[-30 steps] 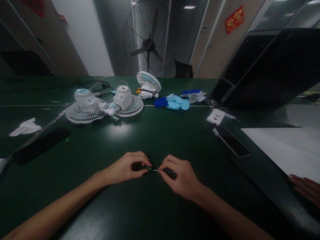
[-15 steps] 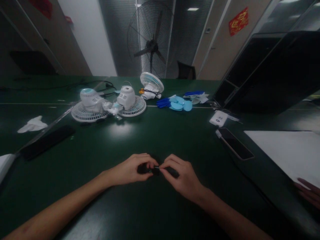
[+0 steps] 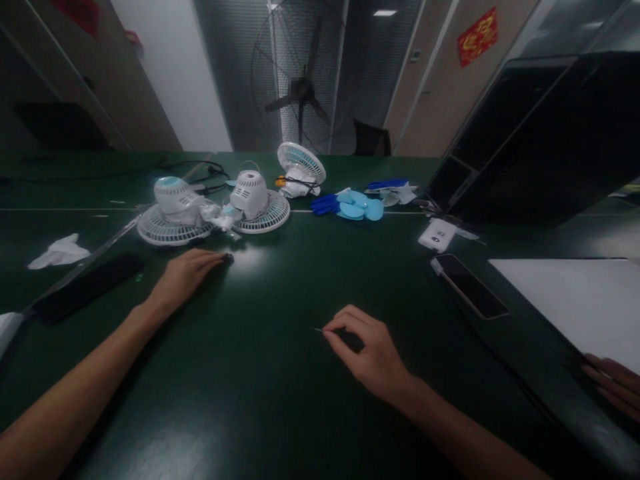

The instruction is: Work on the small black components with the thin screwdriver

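Note:
My left hand [image 3: 187, 275] reaches forward to the left, its fingertips closed on a small black object [image 3: 229, 258] at the table surface; its kind is too small to make out. Just beyond it lie two white fans face down, the left fan [image 3: 175, 213] and the middle fan [image 3: 253, 200]. Near the middle of the table, my right hand [image 3: 367, 347] pinches a thin, pin-like metal piece [image 3: 317, 329] between thumb and index finger, its tip pointing left.
A third fan [image 3: 300, 170] stands tilted at the back, beside light blue fan blades [image 3: 359, 205] and blue gloves [image 3: 325, 204]. At right are a phone [image 3: 470, 285], a white box [image 3: 437, 235], white paper [image 3: 575, 293] and another person's hand [image 3: 613, 380]. A black monitor [image 3: 545, 140] rises behind.
My left hand has moved away from my right, forward and left, carrying the small black object toward the fans. My right hand stays nearly in place with the thin metal piece.

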`<state>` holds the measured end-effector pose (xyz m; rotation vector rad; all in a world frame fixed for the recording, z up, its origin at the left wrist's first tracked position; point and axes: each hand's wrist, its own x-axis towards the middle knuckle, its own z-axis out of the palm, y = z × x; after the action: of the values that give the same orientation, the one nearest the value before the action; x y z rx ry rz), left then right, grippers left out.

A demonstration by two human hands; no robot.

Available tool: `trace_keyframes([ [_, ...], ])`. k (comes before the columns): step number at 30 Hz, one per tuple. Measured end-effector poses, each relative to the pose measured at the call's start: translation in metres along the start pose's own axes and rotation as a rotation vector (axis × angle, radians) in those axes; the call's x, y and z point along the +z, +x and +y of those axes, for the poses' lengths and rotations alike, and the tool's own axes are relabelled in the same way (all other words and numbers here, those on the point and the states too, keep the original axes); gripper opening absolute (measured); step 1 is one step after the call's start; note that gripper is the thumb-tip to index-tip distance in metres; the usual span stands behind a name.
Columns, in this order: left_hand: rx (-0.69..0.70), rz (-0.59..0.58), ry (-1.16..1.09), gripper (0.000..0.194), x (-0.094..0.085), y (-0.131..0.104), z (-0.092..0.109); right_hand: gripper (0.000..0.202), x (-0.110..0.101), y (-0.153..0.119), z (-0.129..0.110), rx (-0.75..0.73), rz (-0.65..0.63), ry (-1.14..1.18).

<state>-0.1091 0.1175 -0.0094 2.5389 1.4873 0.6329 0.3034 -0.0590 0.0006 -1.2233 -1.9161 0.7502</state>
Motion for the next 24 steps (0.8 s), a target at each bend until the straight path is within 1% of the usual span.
trace_keyframes([
  [2,-0.039,-0.005,0.119,0.063,-0.007,-0.005,-0.017,0.01,0.0,0.0,0.0,0.003,-0.009,0.007],
  [3,-0.051,-0.009,0.164,0.062,-0.009,-0.006,-0.021,0.01,0.0,0.0,0.0,0.006,-0.014,0.012],
  [5,-0.066,0.0,0.233,0.057,-0.011,-0.007,-0.024,0.01,0.0,0.0,0.0,0.006,-0.016,0.018],
  [8,-0.077,0.013,0.283,0.054,-0.01,-0.005,-0.02,0.01,0.0,0.001,-0.001,-0.002,-0.011,0.008],
  [13,-0.064,0.022,0.296,0.052,-0.009,-0.003,-0.012,0.01,0.001,0.002,0.0,-0.012,-0.001,-0.012],
  [16,-0.056,0.028,0.318,0.052,-0.009,-0.003,-0.011,0.011,0.001,0.001,0.0,-0.008,0.007,-0.023],
  [24,-0.042,-0.007,0.331,0.054,-0.004,0.003,-0.011,0.011,0.001,0.002,-0.001,0.004,-0.001,-0.015],
])
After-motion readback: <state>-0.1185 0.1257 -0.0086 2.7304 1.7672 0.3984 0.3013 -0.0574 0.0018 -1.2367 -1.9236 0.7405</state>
